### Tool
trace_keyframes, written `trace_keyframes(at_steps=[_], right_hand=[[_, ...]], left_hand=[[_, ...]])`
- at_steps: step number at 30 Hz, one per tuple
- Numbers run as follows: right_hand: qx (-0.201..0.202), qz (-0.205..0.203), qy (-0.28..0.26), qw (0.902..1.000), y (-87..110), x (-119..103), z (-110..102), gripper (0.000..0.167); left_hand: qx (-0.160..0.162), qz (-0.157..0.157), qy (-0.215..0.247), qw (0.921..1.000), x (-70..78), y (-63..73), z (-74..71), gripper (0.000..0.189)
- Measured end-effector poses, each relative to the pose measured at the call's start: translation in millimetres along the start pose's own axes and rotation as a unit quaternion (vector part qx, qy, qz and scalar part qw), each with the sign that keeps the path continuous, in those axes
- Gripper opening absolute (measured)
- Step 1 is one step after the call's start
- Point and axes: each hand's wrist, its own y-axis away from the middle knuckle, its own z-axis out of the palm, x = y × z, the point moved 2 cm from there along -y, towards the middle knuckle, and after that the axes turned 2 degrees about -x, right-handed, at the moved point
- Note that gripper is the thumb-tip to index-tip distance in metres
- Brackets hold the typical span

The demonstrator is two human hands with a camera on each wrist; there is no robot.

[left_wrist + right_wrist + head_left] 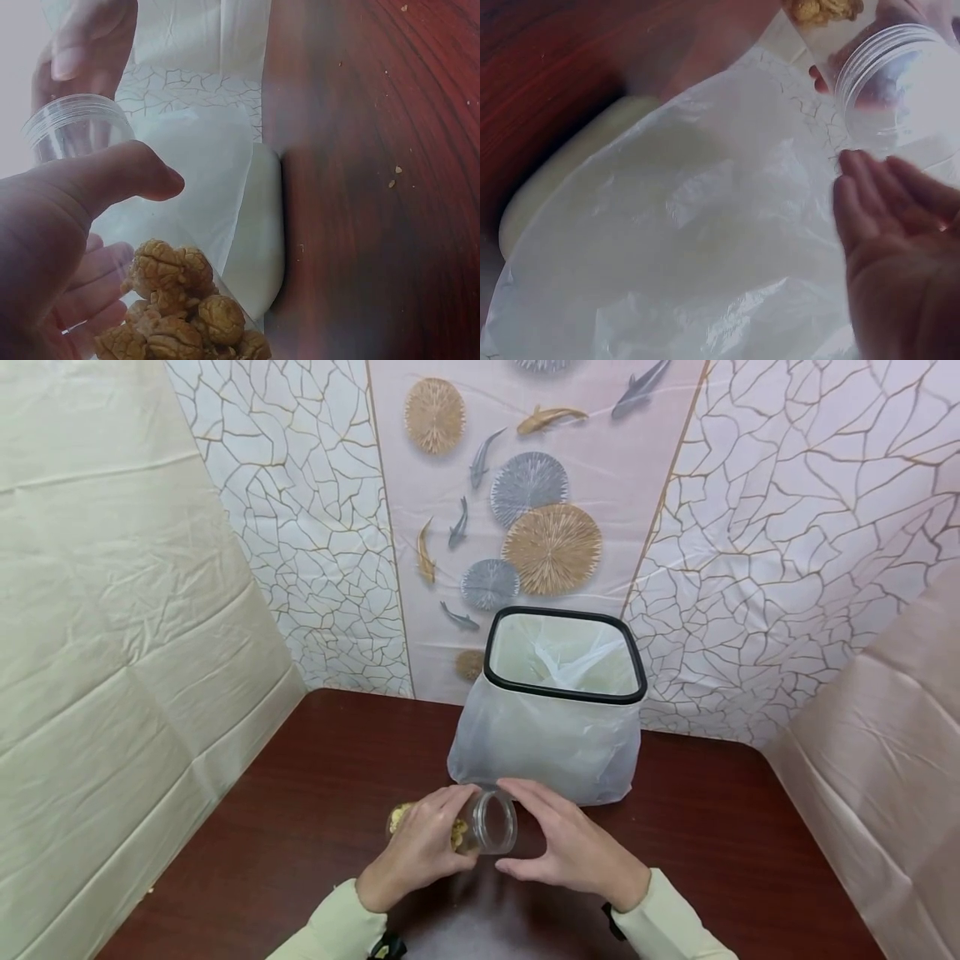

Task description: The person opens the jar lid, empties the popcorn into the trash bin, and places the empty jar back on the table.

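Note:
My left hand (423,833) grips a clear plastic jar (471,837), held on its side above the table. Brown, wrinkled, walnut-like pieces (184,307) lie toward the jar's left end. No lid covers its threaded mouth (889,82), which faces right. The right hand (573,843) is beside that mouth, thumb and fingers spread apart with nothing between them. In the right wrist view its fingertips (855,169) are just short of the rim. The left thumb (142,171) lies across the jar's side in the left wrist view.
Behind the hands stands a pale bin (555,739) with a black rim and a translucent bag lining it. It sits on a dark red-brown wooden table (315,777). Small crumbs (395,178) are scattered on the tabletop. Patterned cloth (322,527) hangs behind, with plain cloth at both sides.

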Motion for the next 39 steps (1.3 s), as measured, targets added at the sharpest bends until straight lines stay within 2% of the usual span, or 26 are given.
trace_keyframes(at_steps=[6,10,14,18,21,24,29,31,35,39], right_hand=[[0.023,0.066,-0.016,0.9975,-3.9,-1.4,2.8,0.067],[0.02,0.073,-0.026,0.9968,-5.8,-1.3,3.5,0.056],[0.011,0.039,-0.026,0.9988,-5.9,-0.4,2.0,0.061],[0.015,-0.025,-0.012,0.9995,-4.9,-0.3,-1.3,0.08],[0.022,-0.051,0.001,0.9985,-4.7,-1.1,-3.5,0.089],[0.03,-0.024,0.003,0.9993,-5.8,-2.2,-4.2,0.088],[0.019,0.074,-0.01,0.9971,-6.9,-4.8,-2.6,0.067],[0.011,0.095,-0.014,0.9954,-7.0,-5.5,-0.7,0.061],[0.007,0.097,-0.019,0.9951,-8.0,-5.8,2.3,0.058],[0.017,0.061,-0.013,0.9979,-11.2,-5.6,1.5,0.06]], left_hand=[[-0.001,0.002,-0.002,1.0,0.8,-0.6,0.8,0.079],[-0.003,0.001,-0.002,1.0,1.4,-0.9,1.3,0.079],[-0.002,0.005,0.0,1.0,1.6,-0.3,1.4,0.079],[-0.001,0.005,0.008,1.0,0.1,0.9,1.1,0.078],[0.001,0.001,0.009,1.0,-1.7,1.2,0.5,0.077],[0.002,0.001,0.003,1.0,-2.4,0.5,0.2,0.077],[0.001,0.002,-0.005,1.0,-1.0,0.2,0.3,0.078],[0.002,0.001,-0.005,1.0,-0.3,0.3,0.2,0.078],[0.001,-0.001,0.0,1.0,0.7,-0.2,-0.7,0.078],[0.0,-0.001,0.001,1.0,1.2,-2.2,-3.0,0.08]])
